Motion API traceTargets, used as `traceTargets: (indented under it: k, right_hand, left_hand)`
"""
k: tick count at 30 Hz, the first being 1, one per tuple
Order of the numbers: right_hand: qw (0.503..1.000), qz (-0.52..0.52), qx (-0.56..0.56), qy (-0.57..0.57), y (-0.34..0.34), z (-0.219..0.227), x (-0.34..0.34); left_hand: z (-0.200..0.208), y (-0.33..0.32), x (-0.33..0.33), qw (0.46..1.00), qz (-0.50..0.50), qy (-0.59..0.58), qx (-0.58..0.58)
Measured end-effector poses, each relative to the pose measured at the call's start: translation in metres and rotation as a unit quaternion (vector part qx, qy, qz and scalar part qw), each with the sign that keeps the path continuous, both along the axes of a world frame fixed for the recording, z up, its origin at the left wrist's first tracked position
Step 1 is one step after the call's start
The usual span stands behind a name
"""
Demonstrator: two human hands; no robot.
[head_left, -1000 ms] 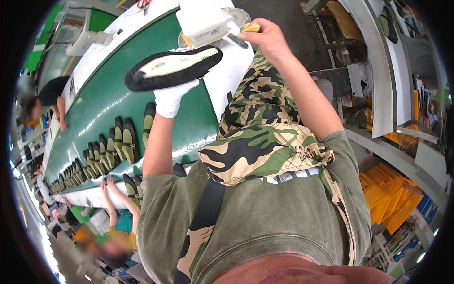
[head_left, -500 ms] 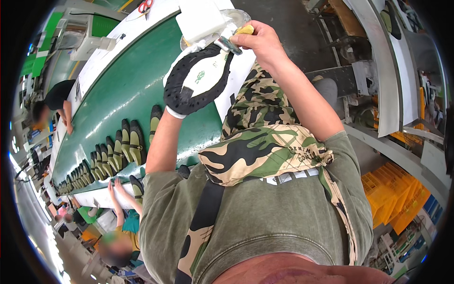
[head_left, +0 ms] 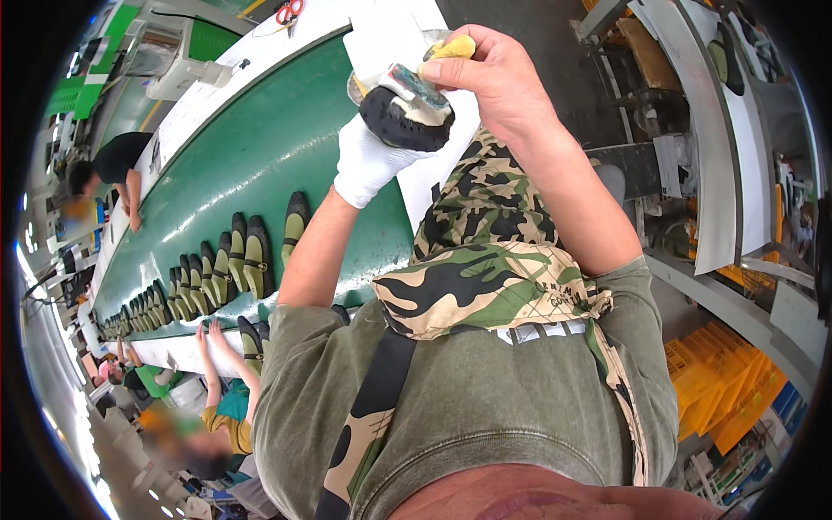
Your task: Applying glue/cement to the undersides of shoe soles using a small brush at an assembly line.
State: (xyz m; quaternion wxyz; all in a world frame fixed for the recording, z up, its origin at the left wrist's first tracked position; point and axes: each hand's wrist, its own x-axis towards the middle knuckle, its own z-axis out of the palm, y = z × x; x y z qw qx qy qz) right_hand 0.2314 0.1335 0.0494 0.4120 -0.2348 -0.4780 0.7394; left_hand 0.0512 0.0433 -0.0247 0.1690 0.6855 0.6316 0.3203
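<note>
At the far left, beyond the table, a co-worker in a black top [head_left: 121,159] leans a forearm on its edge. Nearer you, another co-worker's hands [head_left: 208,333] reach the near edge, just beside a long row of green-and-black shoes [head_left: 223,263] standing on the green table surface [head_left: 260,147]. At the far edge lie red-handled scissors [head_left: 290,13]; a lone shoe [head_left: 295,224] sits just right of the row, partly behind your left forearm.

Your left hand [head_left: 373,165], in a white glove, is clamped on a black shoe [head_left: 407,132] from below, though its fingertips are hidden. That shoe is raised above the table, tilted, its pale underside turned up. A white box [head_left: 381,43] stands just behind it.

Your bare right hand [head_left: 505,82] pinches the yellow handle of a brush [head_left: 416,84] between thumb and forefinger; the brush's head lies against the pale underside. Below your hands hangs your camouflage apron [head_left: 485,286]. On the right are orange crates [head_left: 724,386] at the lower side, and a green-and-black shoe [head_left: 726,61] up on a rack.
</note>
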Motion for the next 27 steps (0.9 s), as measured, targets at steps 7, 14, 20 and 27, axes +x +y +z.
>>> traceTargets:
  k: [7,14,20,27]
  right_hand:
    - [0.993,-0.046,0.083,0.070,0.032,-0.005,-0.013]
    - [0.987,-0.070,0.134,0.053,0.050,-0.027,-0.015]
    - [0.986,-0.034,0.160,0.032,0.055,-0.030,-0.007]
    - [0.927,-0.072,0.337,0.149,0.052,-0.046,0.001]
  left_hand:
    - [0.026,-0.006,-0.012,0.920,-0.043,-0.331,-0.205]
    - [0.027,-0.005,-0.018,0.796,-0.091,-0.533,-0.272]
    - [0.021,-0.002,-0.027,0.753,-0.098,-0.583,-0.290]
    - [0.020,0.005,-0.024,0.744,-0.102,-0.586,-0.305]
